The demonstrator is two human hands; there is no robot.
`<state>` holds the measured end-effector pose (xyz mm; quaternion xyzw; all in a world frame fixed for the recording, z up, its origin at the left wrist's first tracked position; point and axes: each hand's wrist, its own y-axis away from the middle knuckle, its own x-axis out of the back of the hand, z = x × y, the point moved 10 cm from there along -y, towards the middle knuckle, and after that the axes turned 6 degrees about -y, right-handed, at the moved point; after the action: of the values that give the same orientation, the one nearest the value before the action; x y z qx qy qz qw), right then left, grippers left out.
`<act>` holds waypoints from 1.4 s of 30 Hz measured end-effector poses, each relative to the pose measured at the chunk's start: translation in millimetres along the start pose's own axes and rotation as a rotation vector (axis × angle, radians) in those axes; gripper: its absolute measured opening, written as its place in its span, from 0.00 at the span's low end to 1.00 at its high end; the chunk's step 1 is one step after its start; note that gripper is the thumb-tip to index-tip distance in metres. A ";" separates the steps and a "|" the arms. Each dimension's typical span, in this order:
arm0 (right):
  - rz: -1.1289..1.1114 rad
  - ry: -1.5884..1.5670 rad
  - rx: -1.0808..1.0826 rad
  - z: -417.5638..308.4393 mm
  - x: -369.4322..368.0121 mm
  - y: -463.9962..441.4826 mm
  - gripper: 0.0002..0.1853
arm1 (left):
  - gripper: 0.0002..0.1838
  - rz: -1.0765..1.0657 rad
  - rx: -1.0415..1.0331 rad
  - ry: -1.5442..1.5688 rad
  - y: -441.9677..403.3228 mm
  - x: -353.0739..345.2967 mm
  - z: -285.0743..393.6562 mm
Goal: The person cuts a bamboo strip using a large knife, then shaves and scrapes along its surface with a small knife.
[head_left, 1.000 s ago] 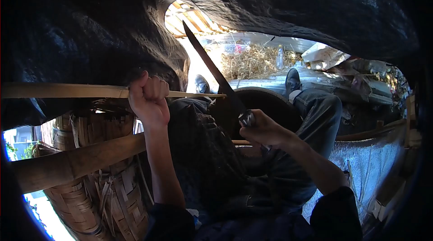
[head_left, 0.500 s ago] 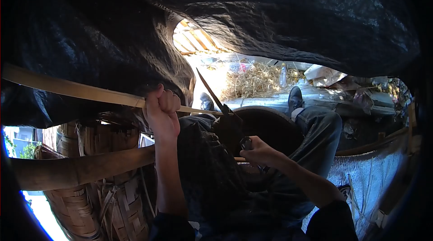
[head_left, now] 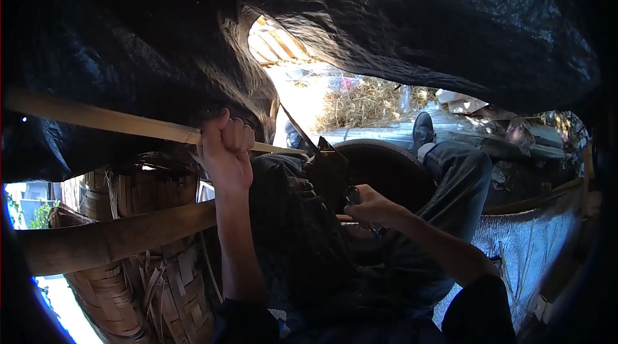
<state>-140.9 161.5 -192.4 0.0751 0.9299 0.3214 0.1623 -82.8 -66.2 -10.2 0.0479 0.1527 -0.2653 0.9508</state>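
My left hand (head_left: 226,151) is closed round a long pale bamboo strip (head_left: 116,120), which runs from the far left edge past my fist to a thin end over my lap. My right hand (head_left: 373,207) is wrapped round the handle of a long dark knife (head_left: 298,126). The blade points up and to the left, and the strip's thin end meets or crosses it near its middle; whether they touch is too dark to tell. Below the blade, between my knees, is a dark round basin (head_left: 393,167).
A thick bamboo pole (head_left: 122,241) crosses at the left, before a woven basket (head_left: 106,296). Dark sheeting (head_left: 412,15) hangs above. Straw (head_left: 364,104) and a clear bottle (head_left: 405,98) lie beyond my feet. A light-coloured sheet (head_left: 528,247) is at the right.
The knife has come down from its raised position, and its blade now sits lower, by the strip's end. My left hand has shifted slightly right, still gripping the strip. The view has tilted a little.
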 end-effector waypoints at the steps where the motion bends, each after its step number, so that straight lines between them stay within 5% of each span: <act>1: 0.106 0.165 0.006 2.9 10.0 -4.5 0.08 | 0.25 0.010 -0.001 0.012 -0.5 1.2 0.3; 5: 0.066 0.153 -0.018 -43.7 10.0 15.1 0.07 | 0.25 -0.001 -0.008 -0.015 4.2 0.2 1.9; 6: 0.070 0.211 0.145 -54.8 9.5 16.2 0.07 | 0.25 0.011 0.003 -0.017 3.9 -1.4 1.8; 10: 0.012 0.130 0.236 -40.0 2.7 12.8 0.08 | 0.25 -0.001 0.024 0.018 -1.1 -5.7 0.7; 12: -0.071 0.019 -0.093 5.0 -0.2 5.9 0.10 | 0.25 -0.019 0.027 0.013 -0.9 -4.7 1.0; 15: 0.131 0.173 -0.087 9.3 23.8 4.8 0.12 | 0.25 -0.019 0.013 -0.006 0.1 2.3 2.3; 21: 0.093 0.275 0.159 -31.9 20.3 12.6 0.10 | 0.26 0.039 0.004 0.003 0.9 10.2 4.6; 24: 0.032 0.265 0.066 18.7 20.4 -12.8 0.10 | 0.26 0.049 0.005 0.010 -5.9 8.1 5.3; 27: 0.308 0.350 -0.062 34.4 56.4 -15.2 0.13 | 0.26 0.024 -0.003 -0.005 -6.1 3.5 6.5; 33: 0.049 0.226 0.001 1.3 42.2 -9.3 0.16 | 0.26 0.032 0.006 -0.001 -6.3 1.7 3.9; 37: -0.018 0.164 -0.063 49.3 36.0 -29.1 0.16 | 0.26 -0.053 0.022 -0.005 -11.8 -1.1 3.8; 39: 0.195 0.286 -0.056 73.4 61.0 -41.2 0.10 | 0.26 -0.067 0.022 0.006 -10.9 4.5 5.1; 40: 0.165 0.312 -0.211 81.5 71.7 -37.0 0.11 | 0.26 -0.081 0.023 0.019 -10.8 5.9 5.8; 42: 0.194 0.304 -0.195 61.3 77.2 -21.5 0.11 | 0.25 -0.088 0.017 0.042 -9.3 10.0 6.3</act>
<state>-192.4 198.7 -270.8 0.0988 0.8966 0.4316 -0.0052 -77.8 -80.2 -7.5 0.0548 0.1725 -0.3070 0.9343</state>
